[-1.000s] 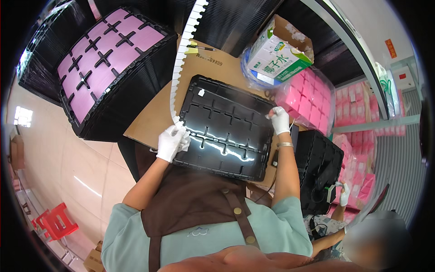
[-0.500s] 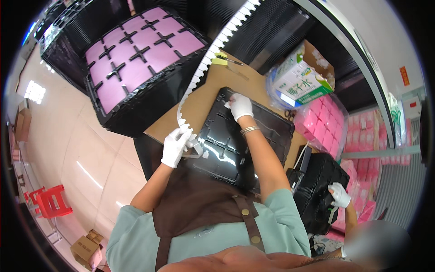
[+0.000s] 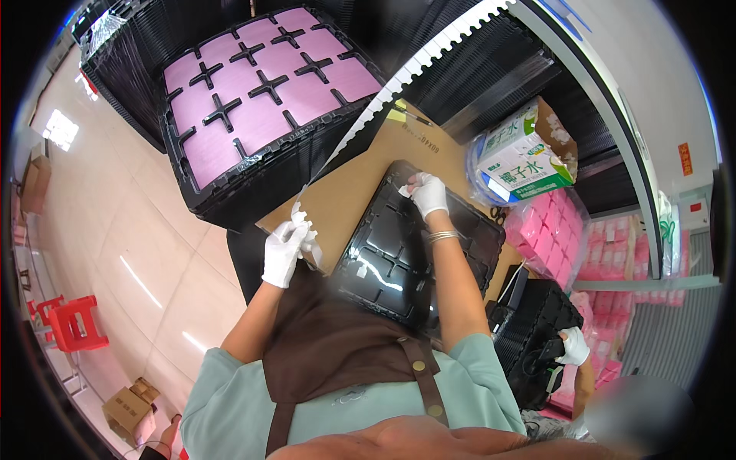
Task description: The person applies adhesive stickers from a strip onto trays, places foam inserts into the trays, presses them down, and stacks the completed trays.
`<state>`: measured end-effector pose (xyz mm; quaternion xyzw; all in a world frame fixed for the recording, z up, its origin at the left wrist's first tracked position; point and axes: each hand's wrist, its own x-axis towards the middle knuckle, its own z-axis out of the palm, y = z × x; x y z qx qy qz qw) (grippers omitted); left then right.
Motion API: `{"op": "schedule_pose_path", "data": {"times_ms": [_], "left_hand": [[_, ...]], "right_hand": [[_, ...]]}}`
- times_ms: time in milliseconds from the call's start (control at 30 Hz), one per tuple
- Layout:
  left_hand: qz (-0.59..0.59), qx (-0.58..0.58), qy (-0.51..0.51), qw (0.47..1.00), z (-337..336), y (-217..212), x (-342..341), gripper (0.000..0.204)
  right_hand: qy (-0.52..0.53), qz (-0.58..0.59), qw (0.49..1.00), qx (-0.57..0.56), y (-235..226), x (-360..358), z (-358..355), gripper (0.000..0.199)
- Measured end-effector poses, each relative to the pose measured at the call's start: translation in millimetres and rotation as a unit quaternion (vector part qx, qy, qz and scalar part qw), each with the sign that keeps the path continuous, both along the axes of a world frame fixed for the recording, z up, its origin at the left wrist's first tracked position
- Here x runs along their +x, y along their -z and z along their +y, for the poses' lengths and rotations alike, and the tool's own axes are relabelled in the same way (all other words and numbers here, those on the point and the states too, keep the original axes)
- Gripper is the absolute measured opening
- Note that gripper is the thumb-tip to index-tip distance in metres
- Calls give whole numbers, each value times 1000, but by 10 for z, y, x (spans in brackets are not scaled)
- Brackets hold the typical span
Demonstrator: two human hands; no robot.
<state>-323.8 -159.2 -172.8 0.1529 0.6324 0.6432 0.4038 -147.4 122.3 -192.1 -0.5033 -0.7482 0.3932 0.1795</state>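
Note:
In a white glove, my left hand (image 3: 284, 254) is closed on the lower end of a long white notched strip (image 3: 418, 63), left of a glossy black plastic tray (image 3: 377, 244). The strip rises from the hand in a curve toward the upper right. Bare fingertips show on my gloved right hand (image 3: 430, 197), which is over the tray's far part. Those fingers pinch a small white piece (image 3: 404, 191), too small to make out fully. A small white tab (image 3: 361, 271) sticks on the tray's near left part.
Brown cardboard (image 3: 337, 184) lies under the tray. Behind stands a stack of black trays (image 3: 253, 180) with pink sheets. To the right are a carton (image 3: 529, 165), scissors (image 3: 498, 216), wrapped pink blocks (image 3: 548, 230), and a co-worker's gloved hand (image 3: 573, 346) at a black case.
My left hand has moved left, off the tray's edge, bringing the strip's end with it. My right hand stays at the tray's far part. The whole view has shifted slightly.

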Motion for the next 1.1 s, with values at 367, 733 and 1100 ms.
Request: {"op": "schedule_pose_path", "data": {"times_ms": [367,733,1100], "left_hand": [[-34,-14,11,999,-29,44,61,21],[-44,-20,5,999,-29,39,48,22],[77,-67,111,989,62,6,90,19]], "right_hand": [[16,-65,996,54,36,-73,-93,7],[6,76,987,-140,-354,224,-865,8],[-267,-145,952,-29,-219,268,-1760,19]]}}
